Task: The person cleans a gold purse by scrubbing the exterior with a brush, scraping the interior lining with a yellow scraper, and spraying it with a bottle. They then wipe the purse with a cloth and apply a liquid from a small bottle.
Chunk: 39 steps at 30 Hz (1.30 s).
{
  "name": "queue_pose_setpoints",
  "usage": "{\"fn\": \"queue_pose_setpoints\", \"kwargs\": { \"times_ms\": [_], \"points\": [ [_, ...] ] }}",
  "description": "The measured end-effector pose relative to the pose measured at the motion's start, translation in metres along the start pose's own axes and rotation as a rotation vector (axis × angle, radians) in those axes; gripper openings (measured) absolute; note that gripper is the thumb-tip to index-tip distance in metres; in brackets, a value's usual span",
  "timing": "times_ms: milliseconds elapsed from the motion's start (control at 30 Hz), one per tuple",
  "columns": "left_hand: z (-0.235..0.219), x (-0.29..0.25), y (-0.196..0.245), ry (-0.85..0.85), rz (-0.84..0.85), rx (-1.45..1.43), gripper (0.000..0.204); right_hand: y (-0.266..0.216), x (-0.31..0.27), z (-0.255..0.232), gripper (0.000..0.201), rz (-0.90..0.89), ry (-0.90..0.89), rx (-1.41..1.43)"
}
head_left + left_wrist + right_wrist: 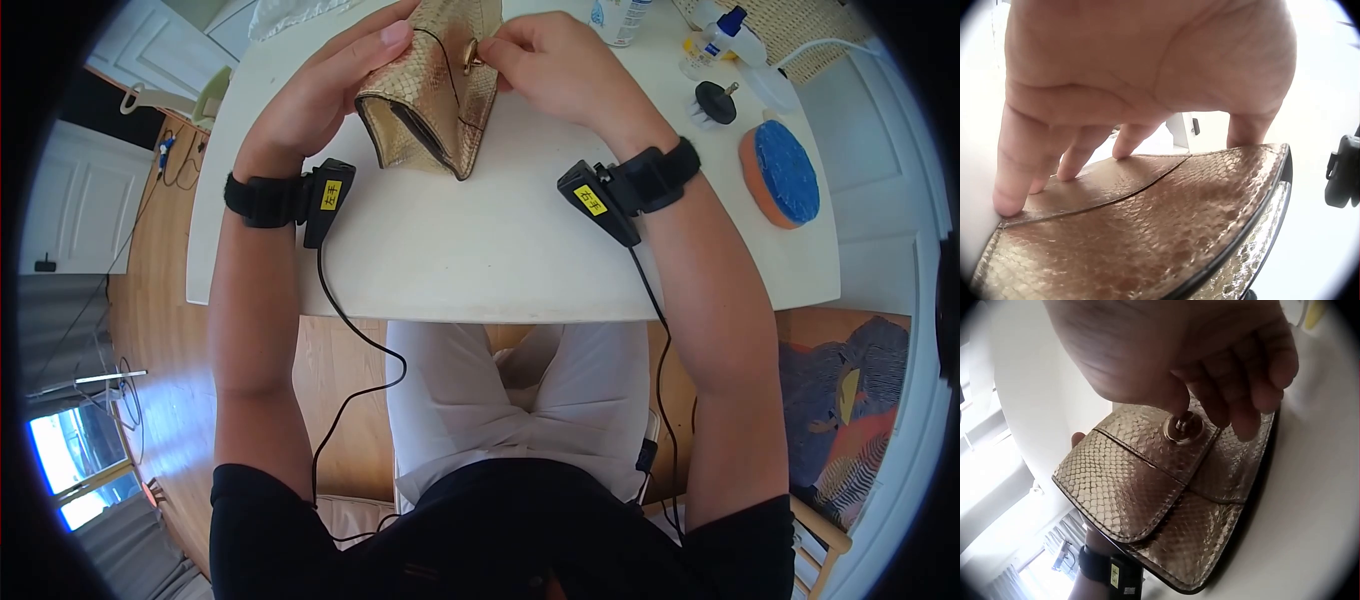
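A gold, snakeskin-textured handbag (pixel 420 85) with a front flap stands upright on the white table. My left hand (pixel 325 85) grips it from the left, the thumb over its top. In the left wrist view, spread fingertips (pixel 1010 203) press on the bag's gold surface (pixel 1122 228). From the other side, my right hand (pixel 555 65) reaches to the round gold turn clasp (pixel 1183 428) on the flap. Its thumb and forefinger pinch the clasp's knob, while the other fingers hang curled over the flap in the right wrist view.
On the right of the table (pixel 480 270) are a blue-topped round sponge (pixel 787 172), a black-topped small item (pixel 715 103), a clear bottle with a blue cap (pixel 708 50) and a white bottle (pixel 620 20). Cables run down from both wrist cameras.
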State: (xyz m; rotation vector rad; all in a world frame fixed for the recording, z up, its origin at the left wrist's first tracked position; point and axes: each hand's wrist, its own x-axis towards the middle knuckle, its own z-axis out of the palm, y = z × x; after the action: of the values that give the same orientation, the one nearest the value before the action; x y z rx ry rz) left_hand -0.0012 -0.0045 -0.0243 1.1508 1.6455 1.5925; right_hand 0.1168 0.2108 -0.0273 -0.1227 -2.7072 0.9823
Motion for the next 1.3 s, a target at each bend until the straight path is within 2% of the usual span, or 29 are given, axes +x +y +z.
{"fn": "queue_pose_setpoints", "kwargs": {
  "times_ms": [33,100,133,200,300,333,400,500,533,600,733,800,833,900,933,1000,1133,1200,1300],
  "points": [
    [-0.001,-0.001,0.0,-0.005,-0.004,0.001,0.07,-0.005,-0.003,-0.004,0.033,0.0,-0.001,0.001],
    [0.0,-0.001,0.001,-0.011,0.001,0.009,0.07,-0.015,-0.011,-0.015,0.015,-0.157,0.048,0.146],
    [0.001,0.0,0.002,-0.019,0.007,0.017,0.07,-0.014,-0.011,-0.015,0.015,-0.158,0.047,0.146],
    [0.001,0.0,0.002,-0.017,0.007,0.022,0.07,-0.01,-0.01,-0.015,0.015,-0.305,0.082,0.103],
    [0.0,-0.001,0.002,-0.005,0.001,0.022,0.07,-0.002,-0.005,-0.009,0.015,-0.345,0.109,0.002],
    [0.0,-0.002,0.002,0.001,-0.008,0.019,0.071,0.0,-0.003,-0.006,0.015,-0.346,0.109,0.003],
    [0.0,-0.001,0.001,-0.012,0.005,0.021,0.071,0.006,0.0,0.0,0.033,0.034,-0.126,0.223],
    [0.001,-0.001,0.001,-0.004,0.001,0.026,0.072,0.007,0.003,0.001,0.032,0.087,-0.144,0.303],
    [0.0,-0.002,0.001,0.022,-0.019,0.034,0.072,0.002,0.002,-0.003,0.032,0.084,-0.144,0.302],
    [0.0,0.0,0.002,-0.003,-0.003,0.039,0.072,-0.012,-0.005,-0.016,0.016,-0.073,0.003,0.095],
    [0.0,0.001,0.001,-0.033,0.046,0.09,0.071,-0.015,-0.011,-0.019,0.017,-0.16,0.018,0.062],
    [-0.001,0.0,0.0,-0.03,0.032,0.069,0.072,-0.008,-0.009,-0.016,0.016,-0.328,0.084,-0.001],
    [-0.001,0.0,0.0,-0.026,0.018,0.047,0.072,-0.007,-0.008,-0.014,0.016,-0.329,0.084,-0.001],
    [0.001,-0.002,0.002,-0.003,0.015,0.066,0.072,-0.004,-0.005,-0.01,0.032,-0.141,-0.064,-0.106],
    [0.002,-0.002,0.003,0.016,0.013,0.083,0.072,0.0,-0.002,-0.006,0.032,-0.142,-0.062,-0.107],
    [0.001,-0.002,0.002,0.002,0.011,0.078,0.074,0.005,0.001,-0.001,0.028,0.026,-0.109,0.26],
    [0.002,0.0,0.004,-0.024,0.013,0.063,0.079,0.002,-0.002,-0.002,0.027,-0.012,-0.009,0.055],
    [0.0,0.0,0.003,-0.034,0.0,0.087,0.081,0.0,-0.006,-0.006,0.025,-0.195,0.1,-0.048],
    [0.0,0.0,0.0,-0.009,0.005,0.137,0.079,0.002,-0.006,-0.004,0.025,-0.282,0.094,-0.068]
  ]
}}
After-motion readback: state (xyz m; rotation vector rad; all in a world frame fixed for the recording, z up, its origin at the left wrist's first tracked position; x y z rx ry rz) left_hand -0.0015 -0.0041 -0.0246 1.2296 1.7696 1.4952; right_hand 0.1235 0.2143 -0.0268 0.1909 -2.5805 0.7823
